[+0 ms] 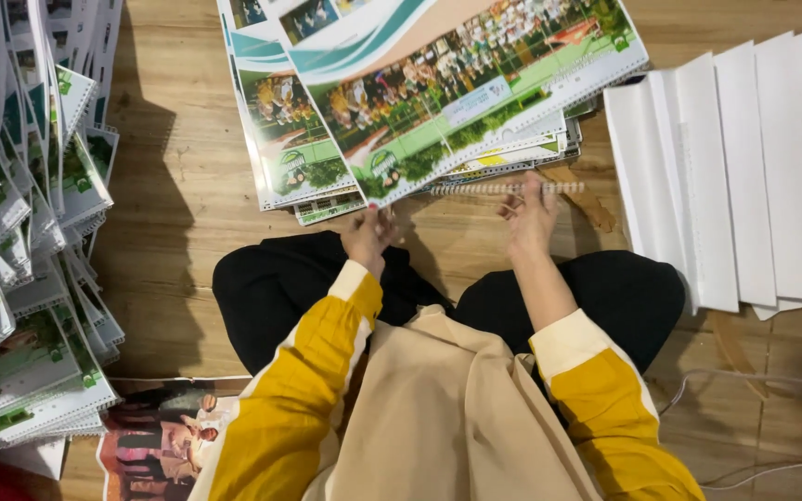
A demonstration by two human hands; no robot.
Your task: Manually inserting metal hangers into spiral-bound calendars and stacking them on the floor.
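Observation:
I sit on a wooden floor with a stack of printed calendar sheets [438,102] in front of my knees; the top sheet shows a green field with a crowd. My left hand [367,234] pinches the near edge of the top sheets at the stack's lower left. My right hand [529,215] holds a pale wire spiral binding [503,188] that runs along the punched near edge of the stack. My sleeves are yellow with cream cuffs.
A tall fanned pile of bound calendars [20,232] fills the left side. Overlapping white card sheets [735,167] lie at the right. A printed photo sheet [155,436] lies by my left leg. A thin white cable [754,380] crosses the floor at lower right.

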